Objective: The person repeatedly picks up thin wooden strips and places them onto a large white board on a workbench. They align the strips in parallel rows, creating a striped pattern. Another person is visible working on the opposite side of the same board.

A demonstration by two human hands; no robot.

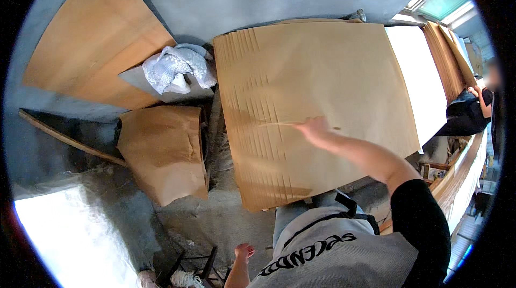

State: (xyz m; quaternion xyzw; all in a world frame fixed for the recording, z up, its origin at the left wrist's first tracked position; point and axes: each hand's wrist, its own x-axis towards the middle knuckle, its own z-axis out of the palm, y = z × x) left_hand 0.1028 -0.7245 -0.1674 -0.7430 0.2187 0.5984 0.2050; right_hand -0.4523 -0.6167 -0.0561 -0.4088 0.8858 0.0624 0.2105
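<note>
A big stack of brown paper sheets (pixel 333 73) lies spread in front of me, its left edges fanned out in stepped rows. My right hand (pixel 314 128) reaches across it, closed on a thin, pale wooden stick (pixel 277 124). The stick's long end points left over the fanned edges, and a short end shows to the right of the hand. Down at my left side hangs my left hand (pixel 244 251), apart from the paper, its fingers loosely bent with nothing visible in them.
White sheets (pixel 419 75) adjoin the stack on the right. Further right, a person in dark clothes (pixel 470 110) handles other brown sheets. To the left are a folded brown sheet (pixel 161 151), a white patterned cloth (pixel 180 67), a leaning wooden board (pixel 99 40) and a curved wooden strip (pixel 70 137).
</note>
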